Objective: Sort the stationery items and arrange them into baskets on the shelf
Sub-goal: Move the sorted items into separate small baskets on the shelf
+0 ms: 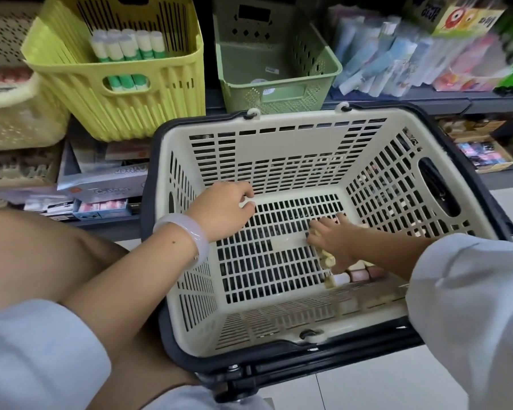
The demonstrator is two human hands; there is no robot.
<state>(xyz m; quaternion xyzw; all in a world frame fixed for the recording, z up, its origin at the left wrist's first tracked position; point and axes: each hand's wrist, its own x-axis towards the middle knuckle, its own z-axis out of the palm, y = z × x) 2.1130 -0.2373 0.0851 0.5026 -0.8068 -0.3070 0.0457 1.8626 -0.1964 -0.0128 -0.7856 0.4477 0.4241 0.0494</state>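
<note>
A cream shopping basket (279,149) with a dark rim is seen sitting on the tiled floor (367,389) right in front of the shelf (427,103), and both hands are reached down into it. The left hand (222,211), with a pale bangle (184,232) worn on the wrist, is curled, and its grip is pinched together on a small white item (246,203) near the basket's far-left floor. What that item is exactly can't be made out.

The right hand (333,238) is laid over a bunch of small stationery pieces (358,273) gathered at the near-right corner of the basket floor; cream and pinkish ones can be seen poking out under it. The fingers are bent over some of the cream ones, so its grip looks clamped on them, though a lot is hidden by the hand itself.

Up on the shelf, a yellow basket (125,108) is loaded with upright green-and-white glue sticks (128,44). Just beside it on the right a green basket (279,84) is parked, then a row of blurry packets (397,63). A beige basket (12,113) is cut off at the left edge.
</note>
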